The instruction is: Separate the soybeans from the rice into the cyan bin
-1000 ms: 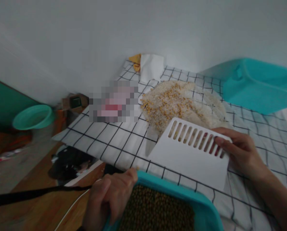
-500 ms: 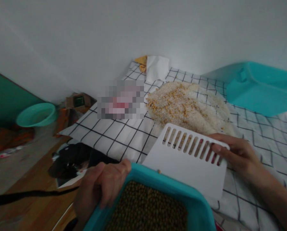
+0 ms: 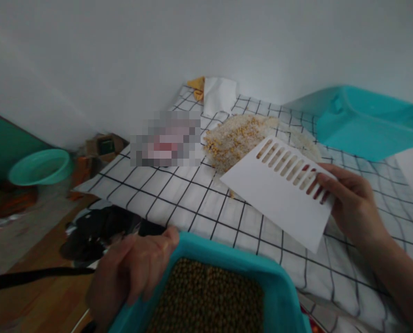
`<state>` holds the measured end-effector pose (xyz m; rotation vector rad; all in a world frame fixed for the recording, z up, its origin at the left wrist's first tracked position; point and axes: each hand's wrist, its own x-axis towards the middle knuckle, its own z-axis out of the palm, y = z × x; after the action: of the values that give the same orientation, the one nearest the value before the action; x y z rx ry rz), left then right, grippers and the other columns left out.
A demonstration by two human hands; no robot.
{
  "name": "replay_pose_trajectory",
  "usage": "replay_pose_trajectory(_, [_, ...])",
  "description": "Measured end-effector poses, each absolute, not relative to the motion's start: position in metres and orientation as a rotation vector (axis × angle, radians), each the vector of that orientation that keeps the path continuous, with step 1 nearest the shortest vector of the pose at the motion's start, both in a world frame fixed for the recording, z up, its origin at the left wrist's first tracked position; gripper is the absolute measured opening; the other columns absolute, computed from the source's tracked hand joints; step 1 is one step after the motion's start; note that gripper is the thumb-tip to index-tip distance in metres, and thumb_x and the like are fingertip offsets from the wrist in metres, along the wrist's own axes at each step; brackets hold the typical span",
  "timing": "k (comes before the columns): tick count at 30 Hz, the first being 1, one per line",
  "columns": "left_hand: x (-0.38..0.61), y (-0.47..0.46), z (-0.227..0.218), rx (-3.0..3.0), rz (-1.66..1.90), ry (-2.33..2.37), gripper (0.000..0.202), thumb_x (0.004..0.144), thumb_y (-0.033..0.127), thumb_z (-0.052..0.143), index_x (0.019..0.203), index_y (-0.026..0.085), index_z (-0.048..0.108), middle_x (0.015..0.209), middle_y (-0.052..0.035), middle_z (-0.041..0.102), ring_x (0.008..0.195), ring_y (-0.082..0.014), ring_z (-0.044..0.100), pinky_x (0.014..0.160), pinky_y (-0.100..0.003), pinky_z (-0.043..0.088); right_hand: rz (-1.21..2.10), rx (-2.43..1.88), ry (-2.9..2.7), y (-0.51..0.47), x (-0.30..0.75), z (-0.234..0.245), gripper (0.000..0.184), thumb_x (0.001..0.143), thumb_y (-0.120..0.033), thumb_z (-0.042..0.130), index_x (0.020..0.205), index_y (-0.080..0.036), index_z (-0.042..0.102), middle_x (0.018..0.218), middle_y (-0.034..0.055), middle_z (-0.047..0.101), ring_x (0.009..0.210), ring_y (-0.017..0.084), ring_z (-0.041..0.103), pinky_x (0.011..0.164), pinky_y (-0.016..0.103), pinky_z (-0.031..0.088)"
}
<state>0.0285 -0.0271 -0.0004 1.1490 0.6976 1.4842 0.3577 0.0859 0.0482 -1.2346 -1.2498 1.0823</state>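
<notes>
My right hand (image 3: 354,206) is closed on the slotted end of a flat white plastic scraper (image 3: 279,189), held tilted above the checked cloth (image 3: 192,194). Behind the scraper lies a heap of white rice mixed with yellow beans (image 3: 241,136). My left hand (image 3: 130,273) grips the near left rim of a teal tray (image 3: 227,259) that holds a layer of brownish-green beans (image 3: 209,300).
A second teal tray (image 3: 366,122) stands tilted at the back right against the wall. White and yellow cloth pieces (image 3: 216,95) lie at the cloth's far edge. A green bowl (image 3: 40,166) and clutter sit on the floor at left. A black strap (image 3: 29,277) crosses the wooden floor.
My right hand lifted the scraper off the cloth and swung it up and right, away from the tray of beans. The tray and my left hand shifted slightly left and down in view.
</notes>
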Motion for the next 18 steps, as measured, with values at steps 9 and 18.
replay_pose_trajectory(9, [0.031, -0.043, -0.010, 1.172, 1.514, 0.671, 0.070, 0.106, 0.019, 0.007, 0.040, 0.019, 0.030, 0.030, 0.0011, 0.032, 0.034, -0.0136, 0.032, 0.066, -0.041, 0.035, 0.995, -1.228, -1.336, 0.090, 0.362, 0.037, 0.017, 0.086, -0.040, 0.077, 0.096, -0.027, 0.080, 0.067, -0.0003, 0.066, 0.055, 0.017, 0.058, 0.050, 0.028, 0.044])
replay_pose_trajectory(18, [0.036, -0.052, -0.003, 1.265, 1.478, 0.589, 0.067, 0.106, 0.022, 0.012, 0.043, 0.018, 0.035, 0.031, 0.0011, 0.040, 0.036, -0.0131, 0.039, 0.069, -0.038, 0.039, 0.869, -1.138, -1.295, 0.109, 0.369, 0.035, 0.018, 0.078, -0.036, 0.078, 0.092, -0.024, 0.079, 0.068, -0.0011, 0.067, 0.054, 0.014, 0.053, 0.052, 0.027, 0.038])
